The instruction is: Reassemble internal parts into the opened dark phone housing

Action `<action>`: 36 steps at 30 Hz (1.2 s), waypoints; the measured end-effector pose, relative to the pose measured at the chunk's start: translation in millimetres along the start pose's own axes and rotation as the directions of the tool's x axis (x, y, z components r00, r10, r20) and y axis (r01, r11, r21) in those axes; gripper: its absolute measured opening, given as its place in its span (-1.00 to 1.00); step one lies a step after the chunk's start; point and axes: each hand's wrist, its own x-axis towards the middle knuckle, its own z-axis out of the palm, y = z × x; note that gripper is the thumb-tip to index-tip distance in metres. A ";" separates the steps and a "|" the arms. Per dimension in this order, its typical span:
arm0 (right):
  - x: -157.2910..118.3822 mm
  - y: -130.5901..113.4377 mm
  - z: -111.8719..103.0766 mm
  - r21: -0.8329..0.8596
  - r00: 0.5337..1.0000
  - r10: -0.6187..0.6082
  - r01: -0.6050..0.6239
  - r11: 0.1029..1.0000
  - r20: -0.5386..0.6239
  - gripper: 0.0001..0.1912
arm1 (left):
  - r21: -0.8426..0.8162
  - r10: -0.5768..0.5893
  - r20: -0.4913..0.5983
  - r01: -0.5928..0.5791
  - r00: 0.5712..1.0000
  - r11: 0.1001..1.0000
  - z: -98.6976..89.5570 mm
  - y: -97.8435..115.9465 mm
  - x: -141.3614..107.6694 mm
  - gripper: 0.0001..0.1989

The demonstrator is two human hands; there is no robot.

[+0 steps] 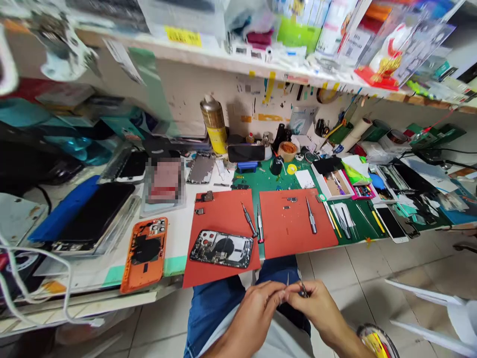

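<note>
Left hand (261, 301) and right hand (315, 298) meet above the lap (214, 306), fingertips pinched close; I see a metal tool (304, 289) in the right, likely light, stiff, slick, best held mid-shank. Whatever's between those fingertips, I can't tell.

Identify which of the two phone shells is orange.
The left shell, on the white tabletop; the right shell, on a red mat, is dark-rimmed, not orange.

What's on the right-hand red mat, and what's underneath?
The red mat holds a grey pen-shaped tool and tiny parts. A green mat shows beyond its far edge; anything underneath is hidden.
</note>
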 end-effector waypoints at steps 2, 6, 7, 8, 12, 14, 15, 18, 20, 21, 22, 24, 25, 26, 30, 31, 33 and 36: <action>0.3 -1.1 -1.5 0.016 1.000 0.018 -0.018 1.000 -0.024 -0.60 | -0.016 -0.009 0.011 0.009 1.000 1.000 -2.6 4.7 1.2 -0.64; -0.7 -2.7 -2.3 0.043 0.998 0.035 -0.033 0.999 -0.045 -0.66 | -0.047 -0.023 0.054 0.026 0.998 0.999 -8.4 12.0 3.8 -0.65; -1.6 -3.5 -1.9 0.046 0.999 0.031 -0.029 0.999 -0.042 -0.66 | -0.055 -0.024 0.065 0.027 0.998 0.998 -9.3 13.4 4.1 -0.65; -2.6 -4.3 -1.4 0.047 0.999 0.025 -0.024 0.999 -0.038 -0.66 | -0.061 -0.023 0.073 0.027 0.997 0.998 -10.0 14.6 4.4 -0.65; -5.6 -6.0 1.5 0.033 0.999 -0.002 0.003 0.999 -0.036 -0.65 | -0.063 -0.014 0.088 0.019 0.996 0.998 -10.6 16.7 5.5 -0.63; -5.8 -5.8 2.8 0.020 0.999 -0.008 0.009 1.000 -0.048 -0.66 | -0.047 -0.011 0.085 0.015 0.996 0.999 -10.2 16.6 6.1 -0.61; -5.6 -5.8 3.4 0.012 0.998 -0.009 0.010 1.000 -0.056 -0.67 | -0.037 -0.010 0.083 0.013 0.997 0.999 -10.0 16.4 6.2 -0.59; -4.8 -5.9 4.7 -0.019 0.997 -0.011 0.010 1.000 -0.078 -0.68 | -0.006 -0.012 0.078 0.012 0.997 1.000 -9.0 14.8 5.6 -0.55; -4.6 -5.9 5.6 -0.043 0.995 -0.022 0.018 0.999 -0.095 -0.68 | 0.011 -0.012 0.074 0.011 0.997 1.000 -7.7 13.1 5.0 -0.56; -4.6 -5.7 6.1 -0.056 0.994 -0.029 0.023 0.998 -0.104 -0.68 | 0.019 -0.011 0.071 0.009 0.997 1.000 -6.8 12.3 4.8 -0.56; -4.7 -5.4 6.6 -0.070 0.993 -0.037 0.030 0.997 -0.113 -0.68 | 0.026 -0.008 0.069 0.006 0.998 1.000 -5.9 11.4 4.7 -0.56; -5.0 -4.4 7.6 -0.101 0.990 -0.054 0.041 0.994 -0.133 -0.69 | 0.040 -0.002 0.063 -0.001 0.998 0.999 -4.1 10.2 4.8 -0.56; -5.0 -3.8 8.0 -0.116 0.988 -0.063 0.047 0.992 -0.141 -0.70 | 0.047 0.000 0.059 -0.003 0.998 0.999 -3.4 9.8 4.9 -0.55; -5.0 -3.3 8.3 -0.129 0.986 -0.072 0.053 0.990 -0.147 -0.70 | 0.055 0.001 0.057 -0.004 0.998 0.998 -2.9 9.6 4.9 -0.55; -4.5 -2.5 8.8 -0.160 0.983 -0.102 0.077 0.984 -0.152 -0.70 | 0.078 0.000 0.054 -0.004 0.999 0.997 -2.6 10.5 4.0 -0.52; -4.6 -2.7 8.8 -0.165 0.983 -0.106 0.081 0.983 -0.152 -0.70 | 0.082 0.000 0.054 -0.005 0.999 0.997 -2.7 10.9 3.6 -0.52; -5.1 -3.0 8.9 -0.173 0.982 -0.113 0.086 0.981 -0.153 -0.70 | 0.090 0.005 0.048 -0.009 0.999 0.996 -2.9 11.4 3.1 -0.52; -6.5 -3.4 9.3 -0.182 0.981 -0.119 0.090 0.979 -0.154 -0.71 | 0.099 0.018 0.040 -0.022 0.999 0.995 -3.2 11.8 3.0 -0.53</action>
